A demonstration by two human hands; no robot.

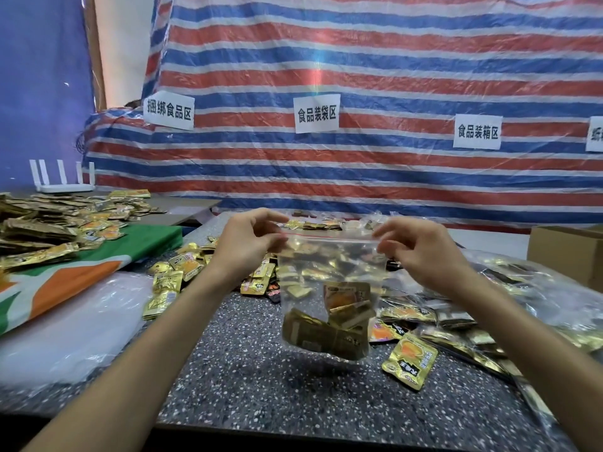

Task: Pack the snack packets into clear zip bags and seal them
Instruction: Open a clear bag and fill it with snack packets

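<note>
Both forearms reach in from 7 and 5 o'clock and converge toward the middle of the view, wrists raised. The left hand pinches the top left corner of the clear zip bag between thumb and curled fingers. The right hand pinches the top right corner the same way, its other fingers loosely bent. Between them the red zip strip runs taut and level. The bag hangs clear of the speckled surface, with gold snack packets slumped at its bottom. Loose packets lie on the surface at 4 o'clock from the bag, and a larger pile sits at 10 o'clock on a green and orange cloth. A cardboard box stands at 3 o'clock.
</note>
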